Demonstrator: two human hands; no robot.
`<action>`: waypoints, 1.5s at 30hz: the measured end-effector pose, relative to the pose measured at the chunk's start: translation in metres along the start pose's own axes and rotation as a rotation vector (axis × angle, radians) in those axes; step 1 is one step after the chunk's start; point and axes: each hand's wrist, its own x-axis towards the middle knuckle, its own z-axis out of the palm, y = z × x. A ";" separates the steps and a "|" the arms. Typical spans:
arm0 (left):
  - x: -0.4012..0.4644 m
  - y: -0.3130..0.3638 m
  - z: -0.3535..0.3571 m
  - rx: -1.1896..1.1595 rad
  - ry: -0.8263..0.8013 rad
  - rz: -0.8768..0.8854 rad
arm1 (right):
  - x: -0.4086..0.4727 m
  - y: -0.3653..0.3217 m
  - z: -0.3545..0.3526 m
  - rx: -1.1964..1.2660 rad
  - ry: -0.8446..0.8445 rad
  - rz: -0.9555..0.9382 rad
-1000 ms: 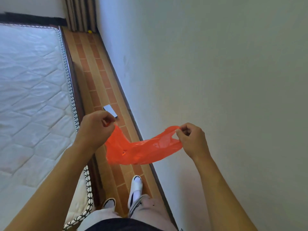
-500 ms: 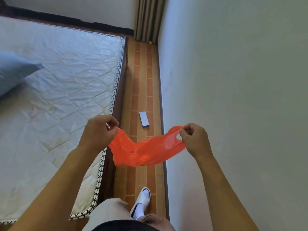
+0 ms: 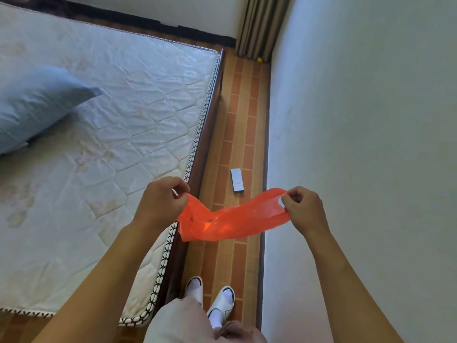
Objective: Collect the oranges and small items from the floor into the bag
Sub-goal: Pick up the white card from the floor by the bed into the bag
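Narrow floor strip (image 3: 249, 134) between bed frame (image 3: 210, 134) and wall (image 3: 358, 144), small box (image 3: 237, 181) midway.

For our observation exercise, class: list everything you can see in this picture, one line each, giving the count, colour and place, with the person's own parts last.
Bag: one, orange, stretched between both hands above the floor.
Small flat box: one, grey-blue, on the floor strip between bed and wall.
Small round thing: one, yellow, on the floor by the curtain; too small to identify.
Mattress: one, white, left.
Pillow: one, blue, on the mattress.
Curtain: one, striped brown, far corner.
Slippers: two, white, on the feet.
Left hand: pinches the bag.
Right hand: pinches the bag.
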 end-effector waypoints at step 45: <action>0.311 -0.179 0.336 -0.058 -0.113 -0.167 | 0.334 0.185 0.242 -0.140 -0.333 0.181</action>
